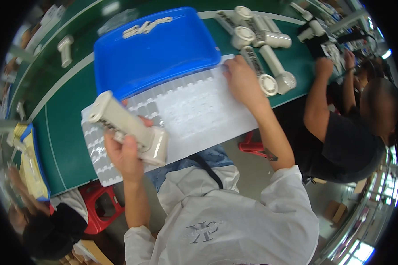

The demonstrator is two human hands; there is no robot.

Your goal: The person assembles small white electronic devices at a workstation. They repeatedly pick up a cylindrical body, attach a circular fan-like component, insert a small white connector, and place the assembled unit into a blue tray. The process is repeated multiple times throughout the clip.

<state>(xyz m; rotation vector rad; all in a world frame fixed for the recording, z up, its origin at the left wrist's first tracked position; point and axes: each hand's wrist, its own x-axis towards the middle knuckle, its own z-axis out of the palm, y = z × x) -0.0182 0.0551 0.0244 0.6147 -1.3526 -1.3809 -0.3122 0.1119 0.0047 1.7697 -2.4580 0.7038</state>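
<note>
My left hand is wrapped round a cream plastic housing, a long handle with a wider block-like end. It is tilted above a clear plastic tray with rows of moulded pockets. A white sheet covers the right part of this tray. At the sheet's far right corner, my right hand has its fingers curled and closed on the edge; the fingertips are partly hidden. Just beyond the sheet stands a blue tray, with several small cream parts at its far side.
Several cream housings lie grouped on the green table at the right, close to my right hand. One more housing lies far left. A co-worker sits at the right, another at lower left beside a red stool.
</note>
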